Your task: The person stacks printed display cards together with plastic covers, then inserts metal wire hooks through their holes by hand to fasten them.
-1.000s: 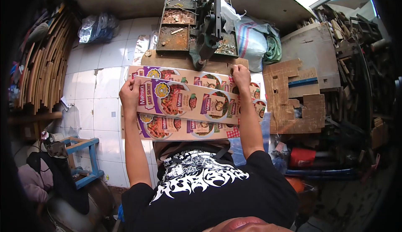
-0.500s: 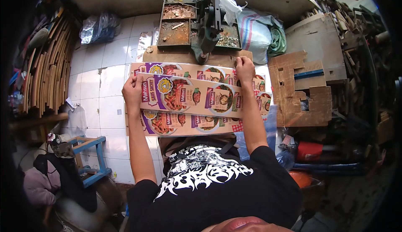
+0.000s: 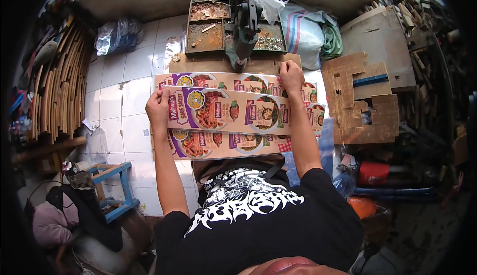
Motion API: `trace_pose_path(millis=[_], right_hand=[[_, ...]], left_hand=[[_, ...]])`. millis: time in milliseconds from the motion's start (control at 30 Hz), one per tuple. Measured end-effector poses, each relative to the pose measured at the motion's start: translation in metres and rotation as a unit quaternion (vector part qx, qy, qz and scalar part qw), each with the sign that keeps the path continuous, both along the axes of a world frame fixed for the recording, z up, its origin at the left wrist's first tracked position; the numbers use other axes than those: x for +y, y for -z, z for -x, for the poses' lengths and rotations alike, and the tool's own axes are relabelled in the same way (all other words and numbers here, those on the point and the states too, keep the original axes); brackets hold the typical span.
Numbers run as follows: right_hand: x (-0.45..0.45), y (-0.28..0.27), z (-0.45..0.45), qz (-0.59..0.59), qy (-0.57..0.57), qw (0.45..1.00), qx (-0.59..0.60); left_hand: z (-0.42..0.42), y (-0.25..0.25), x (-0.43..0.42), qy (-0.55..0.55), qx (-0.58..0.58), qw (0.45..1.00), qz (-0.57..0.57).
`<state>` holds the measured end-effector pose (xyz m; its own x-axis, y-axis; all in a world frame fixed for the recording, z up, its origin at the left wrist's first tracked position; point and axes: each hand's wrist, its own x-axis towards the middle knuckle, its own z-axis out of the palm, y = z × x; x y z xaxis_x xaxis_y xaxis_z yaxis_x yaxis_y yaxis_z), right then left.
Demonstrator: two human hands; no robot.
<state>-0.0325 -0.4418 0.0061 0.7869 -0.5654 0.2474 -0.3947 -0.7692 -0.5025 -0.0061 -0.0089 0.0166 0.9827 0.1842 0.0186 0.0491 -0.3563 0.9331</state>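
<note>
My left hand (image 3: pixel 158 108) is closed on the left end of a long printed strip (image 3: pixel 233 110) with food pictures. The strip lies slanted over other printed strips, one showing above it and another printed strip (image 3: pixel 233 146) below. My right hand (image 3: pixel 291 75) is closed near the upper right of the strips, at the edge of a brown board (image 3: pixel 203 66); what its fingers pinch, if anything, is hidden. My right forearm crosses the right part of the strips. Just beyond them stands a dark metal press (image 3: pixel 242 41), its lower end over the brown board.
Behind lies a compartment tray (image 3: pixel 206 35) with small metal parts. A striped sack (image 3: pixel 303 34) stands beside it. At right is a cut-out wooden board (image 3: pixel 365 103); at left are stacked wooden boards (image 3: pixel 62 83) and a blue frame (image 3: pixel 118 175).
The view has shifted slightly. Both hands and the top strip have moved a little away from my body relative to the lower strip; both hands remain closed.
</note>
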Motion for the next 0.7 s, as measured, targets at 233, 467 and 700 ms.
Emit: trace_pose_path(millis=[233, 467, 700], right_hand=[[0.005, 0.000, 0.002, 0.012, 0.000, 1.000, -0.008], [0.002, 0.003, 0.002, -0.010, -0.028, 0.998, -0.061], [0.006, -0.003, 0.006, 0.041, -0.093, 0.993, -0.067]], left_hand=[[0.000, -0.002, -0.001, -0.008, 0.002, 1.000, 0.000], [-0.001, 0.003, 0.001, -0.002, -0.003, 1.000, 0.002], [-0.002, 0.007, 0.002, -0.004, -0.007, 1.000, 0.006]])
